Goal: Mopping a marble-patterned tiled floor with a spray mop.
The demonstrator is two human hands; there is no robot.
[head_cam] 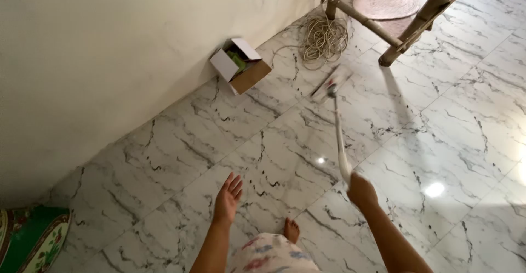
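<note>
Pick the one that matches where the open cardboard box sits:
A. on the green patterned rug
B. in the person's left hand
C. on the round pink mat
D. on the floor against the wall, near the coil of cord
D. The open cardboard box lies on the marble floor right at the foot of the wall, with the coil of cord just beyond it; the left hand is empty and open.

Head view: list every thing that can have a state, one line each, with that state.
Mop: head flat on the floor, handle tilted, blurred.
Right hand: closed on the mop handle.
Left hand: open, holding nothing.
Cardboard box: on its side, flaps open, against the wall.
Cord: coiled loosely on the floor.
Round mat: lying flat.
</note>
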